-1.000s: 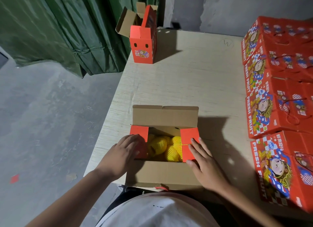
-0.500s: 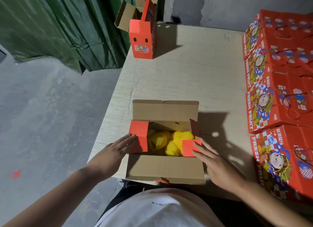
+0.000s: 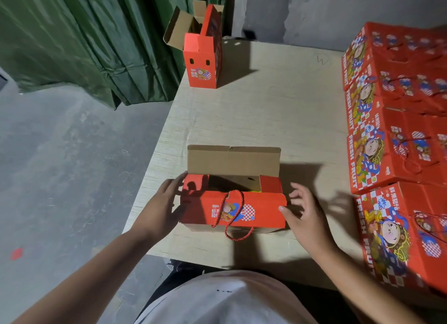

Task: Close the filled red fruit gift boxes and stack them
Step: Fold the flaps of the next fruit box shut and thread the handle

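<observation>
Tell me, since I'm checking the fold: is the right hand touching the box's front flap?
Touching. In the head view the right hand's thumb tip meets the right edge of the folded front flap; its other fingers are spread clear.

A green curtain (image 3: 96,45) hangs beside the wooden table (image 3: 278,106).

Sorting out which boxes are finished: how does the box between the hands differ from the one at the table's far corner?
The near box lies low and wide, its front flap with the red rope handle folded over; the far box stands tall and narrow. The near box's back flap stands up, while the far box's top flaps splay open. Both hands flank the near box; nothing touches the far box. Both are red, printed and unclosed.
</observation>
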